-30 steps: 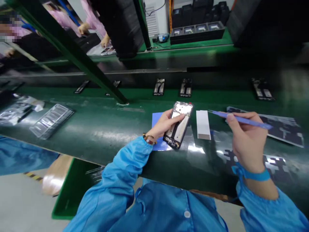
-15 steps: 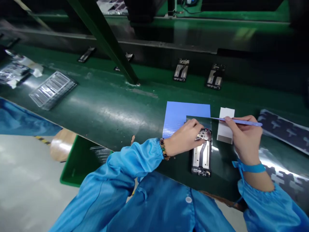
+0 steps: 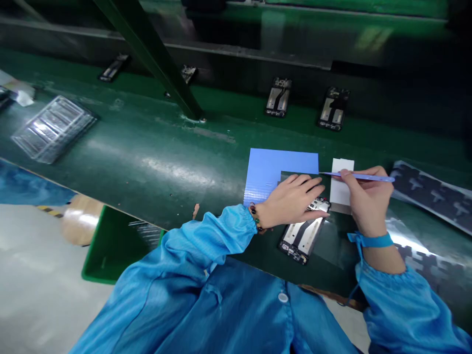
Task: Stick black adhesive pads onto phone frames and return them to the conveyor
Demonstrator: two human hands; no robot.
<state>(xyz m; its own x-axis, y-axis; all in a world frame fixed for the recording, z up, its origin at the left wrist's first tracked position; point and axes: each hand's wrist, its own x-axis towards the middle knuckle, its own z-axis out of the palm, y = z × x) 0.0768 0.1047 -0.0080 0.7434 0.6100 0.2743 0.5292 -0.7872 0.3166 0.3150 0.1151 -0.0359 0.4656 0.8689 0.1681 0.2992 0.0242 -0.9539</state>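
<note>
My left hand (image 3: 289, 199), a beaded bracelet at its wrist, lies with fingers spread over the upper end of an opened phone body (image 3: 304, 233). Its thumb reaches across the circuit board and hides part of it. The phone lies tilted on the green bench, silver plates and a dark ribbon cable showing. In my right hand (image 3: 372, 196) are slim violet-blue tweezers (image 3: 372, 177), held closed between thumb and fingers, their thin tip pointing left above the bench. Beneath and beside them is a white card (image 3: 341, 191). A blue sheet (image 3: 282, 164) lies partly under my left hand.
Two opened phone bodies (image 3: 278, 97) (image 3: 334, 109) lie along the back, with others farther left near a slanted green post (image 3: 158, 64). Stacked clear trays (image 3: 55, 128) sit at left. Dark patterned film sheets (image 3: 435, 191) lie at right. A green bin (image 3: 110, 250) stands below the bench.
The phone has turned, its upper end swinging right and its lower end left. My left hand's fingers have stretched out over it. My right hand still holds the tweezers; the whole view has shifted slightly.
</note>
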